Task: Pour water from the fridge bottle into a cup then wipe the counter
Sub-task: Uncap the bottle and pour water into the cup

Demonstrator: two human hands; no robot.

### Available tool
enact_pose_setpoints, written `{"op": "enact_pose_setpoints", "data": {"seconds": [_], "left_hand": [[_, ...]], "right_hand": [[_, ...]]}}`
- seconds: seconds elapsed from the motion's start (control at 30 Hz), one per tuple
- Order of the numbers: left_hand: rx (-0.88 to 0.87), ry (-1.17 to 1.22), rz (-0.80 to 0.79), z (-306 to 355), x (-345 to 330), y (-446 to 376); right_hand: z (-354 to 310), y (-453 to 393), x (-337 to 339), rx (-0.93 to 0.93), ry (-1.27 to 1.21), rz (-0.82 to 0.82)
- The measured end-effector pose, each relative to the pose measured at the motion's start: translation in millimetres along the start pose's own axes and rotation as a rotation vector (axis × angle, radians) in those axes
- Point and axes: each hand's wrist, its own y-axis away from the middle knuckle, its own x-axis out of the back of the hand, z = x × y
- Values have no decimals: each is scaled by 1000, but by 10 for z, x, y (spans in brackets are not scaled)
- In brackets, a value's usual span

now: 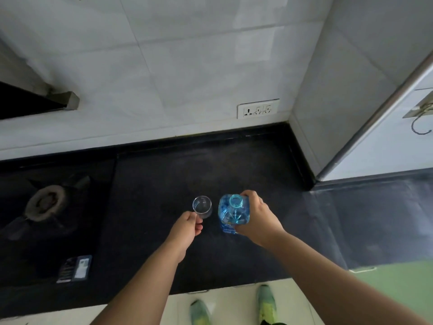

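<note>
A clear glass cup (202,205) stands upright on the black counter (168,179), near its middle. My left hand (186,227) grips the cup's near side from below. Just right of it a blue transparent water bottle (232,213) stands upright with its neck uncapped. My right hand (256,215) wraps around the bottle's right side. Cup and bottle are a small gap apart. The cup looks empty.
A gas stove burner (45,202) sits at the left, with a small dark packet (75,268) near the front edge. A wall socket (257,108) is on the tiled back wall. A white cabinet wall (328,113) bounds the counter on the right.
</note>
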Motion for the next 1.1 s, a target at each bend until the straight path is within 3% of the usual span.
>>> {"op": "enact_pose_setpoints", "data": {"seconds": [0.6,0.83,0.93,1.03,1.1], "left_hand": [[45,-165,14,-38,-197,-292],[-2,-322,28,-19,-77,-206],[-2,-393,18,-83,25,-152],[-120,-429,68,-70,108,-41],[-320,-378,125,34,129,92]], "right_hand": [[78,-30,-12,29,25,-52],[283,-146,284,-31,54,-271],[456,-333,338,-99,115,-182],[595,-536,279,-148,112,-101],[686,-647,202,-155,143,-123]]}}
